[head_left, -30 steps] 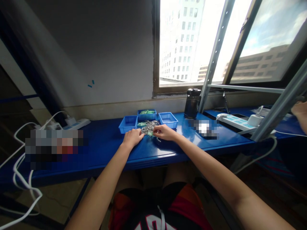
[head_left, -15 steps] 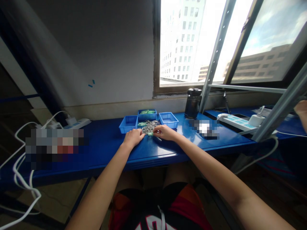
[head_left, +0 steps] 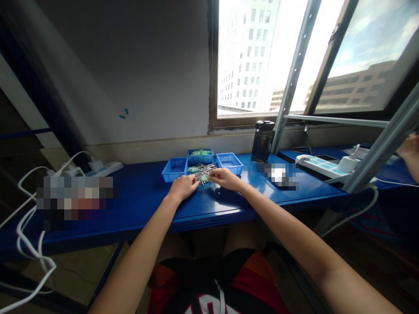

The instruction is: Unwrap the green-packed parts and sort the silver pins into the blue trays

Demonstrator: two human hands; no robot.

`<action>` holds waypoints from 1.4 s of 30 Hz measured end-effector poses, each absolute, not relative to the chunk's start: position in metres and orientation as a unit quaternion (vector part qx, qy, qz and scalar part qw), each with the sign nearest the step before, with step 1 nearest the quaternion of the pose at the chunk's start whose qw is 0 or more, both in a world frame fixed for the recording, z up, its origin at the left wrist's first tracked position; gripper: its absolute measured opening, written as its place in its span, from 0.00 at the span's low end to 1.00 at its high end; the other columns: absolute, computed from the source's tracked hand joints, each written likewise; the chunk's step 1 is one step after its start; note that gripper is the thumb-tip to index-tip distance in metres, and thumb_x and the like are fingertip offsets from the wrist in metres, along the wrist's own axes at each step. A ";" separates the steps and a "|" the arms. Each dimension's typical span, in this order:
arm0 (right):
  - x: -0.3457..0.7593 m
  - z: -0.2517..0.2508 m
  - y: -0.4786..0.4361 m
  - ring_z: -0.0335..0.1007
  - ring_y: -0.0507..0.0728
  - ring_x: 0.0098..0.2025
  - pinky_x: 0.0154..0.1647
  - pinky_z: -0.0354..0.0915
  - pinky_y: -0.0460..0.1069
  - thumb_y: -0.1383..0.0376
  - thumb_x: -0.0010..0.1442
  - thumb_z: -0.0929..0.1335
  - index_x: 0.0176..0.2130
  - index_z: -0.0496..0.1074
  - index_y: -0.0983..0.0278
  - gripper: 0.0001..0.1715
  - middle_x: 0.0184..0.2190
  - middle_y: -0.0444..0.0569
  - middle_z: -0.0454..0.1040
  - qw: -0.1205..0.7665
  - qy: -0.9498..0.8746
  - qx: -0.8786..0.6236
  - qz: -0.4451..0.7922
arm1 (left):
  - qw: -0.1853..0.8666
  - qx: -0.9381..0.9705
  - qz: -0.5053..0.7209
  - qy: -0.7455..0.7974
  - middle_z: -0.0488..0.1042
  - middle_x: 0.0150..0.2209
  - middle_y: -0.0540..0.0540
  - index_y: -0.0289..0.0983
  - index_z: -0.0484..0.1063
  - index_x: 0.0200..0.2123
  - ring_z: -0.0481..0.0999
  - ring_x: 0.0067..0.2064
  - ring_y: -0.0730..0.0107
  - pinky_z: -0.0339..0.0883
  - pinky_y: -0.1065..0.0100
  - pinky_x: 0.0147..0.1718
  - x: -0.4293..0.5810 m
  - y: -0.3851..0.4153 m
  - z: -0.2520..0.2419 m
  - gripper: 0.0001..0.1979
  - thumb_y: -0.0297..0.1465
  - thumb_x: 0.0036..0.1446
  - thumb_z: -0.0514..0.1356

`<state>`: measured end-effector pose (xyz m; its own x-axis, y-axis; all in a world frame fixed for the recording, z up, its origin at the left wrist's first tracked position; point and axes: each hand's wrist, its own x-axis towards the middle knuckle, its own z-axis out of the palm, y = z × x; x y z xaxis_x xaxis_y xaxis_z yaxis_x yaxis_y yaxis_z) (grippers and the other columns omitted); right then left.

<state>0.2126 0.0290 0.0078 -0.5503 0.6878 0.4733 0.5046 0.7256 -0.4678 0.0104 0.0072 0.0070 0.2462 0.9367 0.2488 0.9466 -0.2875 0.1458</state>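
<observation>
Both hands are laid close together, knuckles up, on the blue surface [head_left: 147, 196]. The left hand [head_left: 183, 187] is loosely curled. Its fingertips are brought to the near edge of a heap of small silvery metal parts [head_left: 204, 168], and whether anything is gripped there cannot be told. The right hand [head_left: 225, 179] is drawn into a pinch, with its fingertips set against a small green part [head_left: 205, 178]. This part lies between the two hands at the front of the heap, but it is too small for a firm grasp to be confirmed.

Just beyond the hands, three blue trays are ranged around the heap. The left tray [head_left: 175, 169] is placed beyond the left hand and the right tray [head_left: 230, 162] beyond the right hand. The rear tray [head_left: 200, 156] is set farther back between them, and more green pieces are seen in it.

A dark jar [head_left: 262, 140] with a black lid is stood beyond and to the right of the right hand, by the window sill. Farther right, well apart from the hands, a white power strip [head_left: 322, 166] is laid out — and at the far right edge another person's hand [head_left: 407, 150] is partly shown. Far to the left of the left hand, a second power strip [head_left: 104, 168] and loops of white cable [head_left: 29, 244] are seen.
</observation>
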 end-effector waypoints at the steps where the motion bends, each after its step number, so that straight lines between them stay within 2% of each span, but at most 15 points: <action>1: 0.213 0.008 0.029 0.61 0.49 0.25 0.27 0.57 0.44 0.62 0.57 0.64 0.32 0.73 0.69 0.13 0.24 0.46 0.70 0.337 -0.862 -0.344 0.158 | 0.010 -0.794 -0.152 -0.589 0.75 0.33 0.44 0.39 0.70 0.35 0.74 0.34 0.61 0.62 0.68 0.31 0.011 0.006 0.008 0.15 0.42 0.56 0.50; 6: 0.214 0.007 0.032 0.62 0.50 0.24 0.26 0.58 0.44 0.58 0.56 0.64 0.34 0.71 0.69 0.16 0.24 0.45 0.69 0.363 -0.828 -0.336 0.266 | -0.024 -0.823 -0.219 -0.523 0.74 0.35 0.46 0.38 0.68 0.36 0.73 0.34 0.66 0.61 0.70 0.30 0.015 -0.002 0.014 0.15 0.42 0.57 0.50; 9: 0.214 0.006 0.032 0.62 0.49 0.24 0.25 0.58 0.44 0.59 0.55 0.64 0.35 0.69 0.69 0.15 0.23 0.44 0.67 0.357 -0.818 -0.335 0.301 | -0.019 -0.828 -0.237 -0.507 0.73 0.35 0.46 0.38 0.68 0.34 0.72 0.34 0.67 0.60 0.70 0.29 0.016 -0.003 0.015 0.14 0.40 0.58 0.49; 13: 0.213 0.007 0.028 0.60 0.49 0.24 0.25 0.55 0.43 0.62 0.54 0.64 0.27 0.67 0.67 0.10 0.21 0.42 0.65 0.320 -0.847 -0.344 0.248 | -0.005 -0.833 -0.241 -0.498 0.73 0.35 0.46 0.38 0.67 0.33 0.71 0.33 0.68 0.59 0.70 0.28 0.016 -0.001 0.014 0.12 0.38 0.58 0.48; 16: 0.214 0.008 0.026 0.58 0.49 0.24 0.26 0.54 0.43 0.63 0.53 0.65 0.23 0.64 0.67 0.11 0.20 0.42 0.64 0.299 -0.864 -0.346 0.213 | -0.004 -0.833 -0.235 -0.500 0.73 0.34 0.46 0.38 0.68 0.33 0.71 0.32 0.68 0.60 0.69 0.29 0.016 -0.001 0.013 0.12 0.37 0.58 0.48; 25: 0.214 0.005 0.029 0.54 0.48 0.22 0.23 0.50 0.44 0.58 0.54 0.65 0.23 0.61 0.65 0.15 0.19 0.40 0.60 0.275 -0.872 -0.353 0.197 | -0.013 -0.835 -0.210 -0.508 0.73 0.29 0.47 0.39 0.68 0.31 0.71 0.30 0.68 0.58 0.70 0.28 0.016 -0.002 0.013 0.13 0.38 0.58 0.48; 42: 0.215 0.000 0.036 0.57 0.48 0.23 0.24 0.52 0.43 0.64 0.50 0.68 0.25 0.65 0.67 0.09 0.20 0.41 0.62 0.251 -0.882 -0.368 0.154 | -0.037 -0.845 -0.213 -0.489 0.74 0.30 0.49 0.39 0.68 0.34 0.72 0.30 0.69 0.59 0.72 0.26 0.013 0.002 0.010 0.12 0.40 0.54 0.54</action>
<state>0.2146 0.0357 0.0001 -0.6030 0.7269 0.3287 0.5721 0.6811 -0.4569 0.0135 0.0018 0.0105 0.4304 0.8425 0.3239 0.8108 -0.5186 0.2714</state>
